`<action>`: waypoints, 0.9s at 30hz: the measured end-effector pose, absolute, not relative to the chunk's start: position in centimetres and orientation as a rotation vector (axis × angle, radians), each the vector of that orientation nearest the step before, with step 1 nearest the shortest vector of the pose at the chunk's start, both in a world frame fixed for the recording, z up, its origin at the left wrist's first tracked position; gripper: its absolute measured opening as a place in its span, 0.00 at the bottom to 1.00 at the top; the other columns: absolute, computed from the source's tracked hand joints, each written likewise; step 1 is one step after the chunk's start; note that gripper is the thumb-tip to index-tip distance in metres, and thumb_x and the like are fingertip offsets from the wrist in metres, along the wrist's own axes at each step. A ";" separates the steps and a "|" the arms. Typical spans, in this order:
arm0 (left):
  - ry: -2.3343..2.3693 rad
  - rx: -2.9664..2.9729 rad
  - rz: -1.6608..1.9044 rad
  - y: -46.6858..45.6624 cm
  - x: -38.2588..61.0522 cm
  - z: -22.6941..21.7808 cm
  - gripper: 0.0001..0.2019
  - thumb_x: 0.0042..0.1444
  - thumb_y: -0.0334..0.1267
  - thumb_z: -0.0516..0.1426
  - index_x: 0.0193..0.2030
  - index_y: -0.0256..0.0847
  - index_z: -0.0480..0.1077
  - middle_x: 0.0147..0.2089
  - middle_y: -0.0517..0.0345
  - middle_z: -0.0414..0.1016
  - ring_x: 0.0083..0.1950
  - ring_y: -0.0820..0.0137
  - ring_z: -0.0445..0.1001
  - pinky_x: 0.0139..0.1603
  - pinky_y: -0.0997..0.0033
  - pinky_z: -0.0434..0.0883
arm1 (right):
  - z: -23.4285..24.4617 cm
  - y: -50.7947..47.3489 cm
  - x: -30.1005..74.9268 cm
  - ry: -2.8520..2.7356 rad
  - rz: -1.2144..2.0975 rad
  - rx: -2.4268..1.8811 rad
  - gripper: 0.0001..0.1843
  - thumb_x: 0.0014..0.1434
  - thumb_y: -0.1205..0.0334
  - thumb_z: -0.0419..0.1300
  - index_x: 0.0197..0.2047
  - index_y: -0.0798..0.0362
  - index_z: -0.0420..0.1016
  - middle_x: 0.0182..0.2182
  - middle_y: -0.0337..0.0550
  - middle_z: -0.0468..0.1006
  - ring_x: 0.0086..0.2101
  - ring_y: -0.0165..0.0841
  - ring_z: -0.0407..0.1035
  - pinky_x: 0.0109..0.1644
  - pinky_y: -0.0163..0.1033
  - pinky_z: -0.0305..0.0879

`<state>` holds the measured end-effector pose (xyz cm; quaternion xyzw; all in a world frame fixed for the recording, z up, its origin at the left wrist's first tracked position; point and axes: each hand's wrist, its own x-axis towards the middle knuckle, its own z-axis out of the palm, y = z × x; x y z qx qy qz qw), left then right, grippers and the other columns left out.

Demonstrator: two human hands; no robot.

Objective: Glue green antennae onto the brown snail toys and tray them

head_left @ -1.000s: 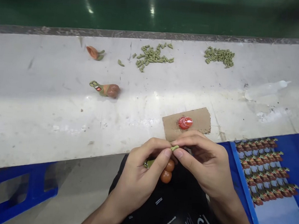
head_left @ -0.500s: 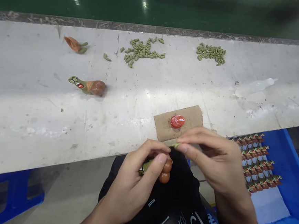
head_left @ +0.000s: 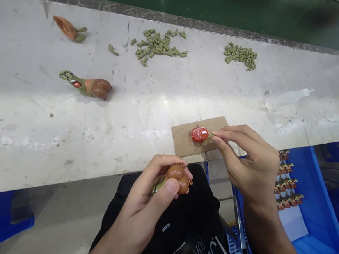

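Note:
My left hand (head_left: 155,196) is wrapped around a brown and green toy figure (head_left: 180,178), its rounded brown end facing up with small ring-like openings at the sides. Between thumb and fingertips, my right hand (head_left: 243,156) pinches a small green plastic piece (head_left: 211,135). That piece is at the edge of a glossy red blob (head_left: 199,134), which sits on a piece of cardboard (head_left: 183,138); whether they touch I cannot tell. Another toy figure (head_left: 99,88), with painted eyes and a red mouth, lies on the table to the left.
Two piles of small green pieces, one at centre (head_left: 158,44) and one at right (head_left: 240,55), lie at the back of the table (head_left: 130,100). An orange and green part (head_left: 66,27) is at far left. A translucent bottle (head_left: 289,98) lies right. A blue bin (head_left: 319,201) holds rows of figures.
My right hand has moved forward, from beside the held toy to the red blob, with the green piece. My left hand has turned the toy so its brown end shows more. The view has shifted.

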<state>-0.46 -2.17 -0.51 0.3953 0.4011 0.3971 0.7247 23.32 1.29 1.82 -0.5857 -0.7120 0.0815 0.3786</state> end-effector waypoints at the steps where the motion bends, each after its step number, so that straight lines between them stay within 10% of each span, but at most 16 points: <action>1: 0.875 0.870 0.888 -2.2 -0.5 -0.5 0.11 0.83 0.54 0.61 0.61 0.60 0.84 0.52 0.56 0.86 0.45 0.67 0.83 0.45 0.74 0.81 | 1.7 1.2 23.3 -1.812 0.201 -1.495 0.12 0.76 0.74 0.70 0.49 0.46 0.90 0.43 0.44 0.92 0.43 0.40 0.87 0.49 0.47 0.86; 18: 0.904 0.818 0.876 -2.2 0.1 -0.9 0.11 0.82 0.54 0.64 0.60 0.56 0.85 0.48 0.57 0.89 0.45 0.68 0.86 0.45 0.76 0.81 | 1.2 0.3 22.5 -1.716 0.195 -1.504 0.13 0.74 0.75 0.72 0.49 0.45 0.91 0.44 0.43 0.92 0.44 0.40 0.87 0.50 0.47 0.88; 27: 0.991 1.034 0.997 -0.9 1.4 -0.1 0.06 0.80 0.46 0.68 0.58 0.55 0.87 0.47 0.61 0.91 0.46 0.70 0.88 0.48 0.78 0.83 | 2.4 -1.0 20.6 -1.054 1.052 -1.396 0.06 0.74 0.68 0.76 0.47 0.46 0.95 0.45 0.42 0.96 0.42 0.37 0.92 0.49 0.38 0.92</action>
